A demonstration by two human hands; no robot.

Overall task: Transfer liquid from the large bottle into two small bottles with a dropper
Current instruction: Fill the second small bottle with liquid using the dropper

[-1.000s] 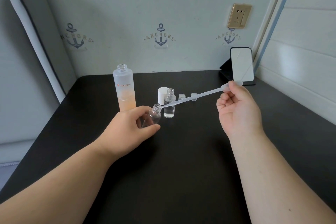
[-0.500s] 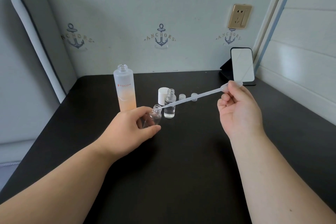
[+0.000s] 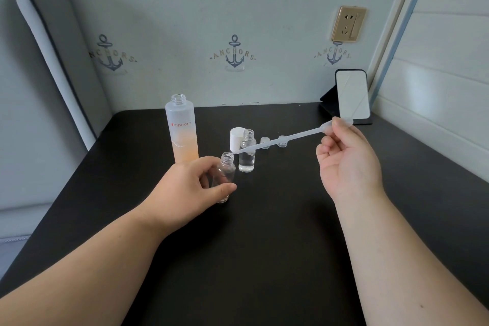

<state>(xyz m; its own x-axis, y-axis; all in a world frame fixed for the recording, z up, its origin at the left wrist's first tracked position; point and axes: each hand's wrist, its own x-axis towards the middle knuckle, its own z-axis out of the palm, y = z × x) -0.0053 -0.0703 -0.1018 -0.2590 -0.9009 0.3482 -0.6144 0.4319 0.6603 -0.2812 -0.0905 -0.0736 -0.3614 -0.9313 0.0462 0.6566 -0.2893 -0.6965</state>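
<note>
My left hand (image 3: 190, 185) grips a small clear glass bottle (image 3: 225, 174), tilted a little to the right, on the black table (image 3: 264, 246). My right hand (image 3: 344, 161) pinches the bulb of a long translucent plastic dropper (image 3: 285, 139), whose tip lies at the open mouth of that bottle. Just behind it stands a second small bottle (image 3: 247, 153), upright, uncapped, partly filled with clear liquid. The large frosted bottle (image 3: 182, 130), open at the top, holds peach-coloured liquid in its lower half and stands at the back left.
A white cap (image 3: 236, 137) stands behind the second small bottle, and two small clear caps (image 3: 265, 141) (image 3: 282, 141) lie to its right. A phone on a black stand (image 3: 352, 95) sits at the table's back right corner, against the wall.
</note>
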